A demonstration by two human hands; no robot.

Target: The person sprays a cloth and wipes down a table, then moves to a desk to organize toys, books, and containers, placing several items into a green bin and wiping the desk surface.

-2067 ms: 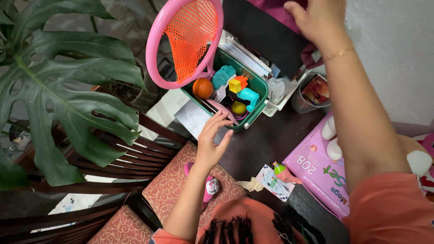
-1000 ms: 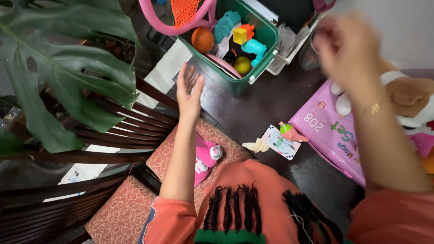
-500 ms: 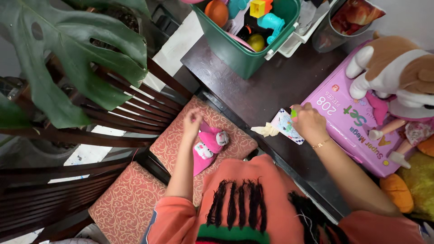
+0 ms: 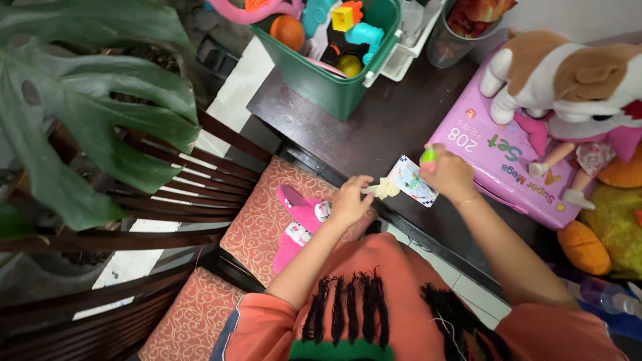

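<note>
- Dark wood makes up the tabletop (image 4: 374,127), and both hands work at its near edge.
- Left hand (image 4: 349,200) reaches over that edge from above the chair seat; its grip pinches a crumpled pale scrap (image 4: 384,188) that lies on the tabletop.
- Right hand (image 4: 447,175) is clenched around a small green-tipped toy (image 4: 428,156), resting just beside the near corner of the pink box (image 4: 498,157).
- Between the two hands a small printed card (image 4: 411,180) lies flat, touching the scrap on one side and partly under the right hand on the other.
- A green bin (image 4: 328,80) full of bright plastic toys stands at the far left corner of the tabletop.
- A brown-and-white plush dog (image 4: 568,73) sits on top of the pink box, towards the right edge.
- Pink slippers (image 4: 297,224) lie on the patterned chair seat (image 4: 257,220) below the left forearm.
- Large green leaves (image 4: 87,120) hang over the chair backs to the left.
</note>
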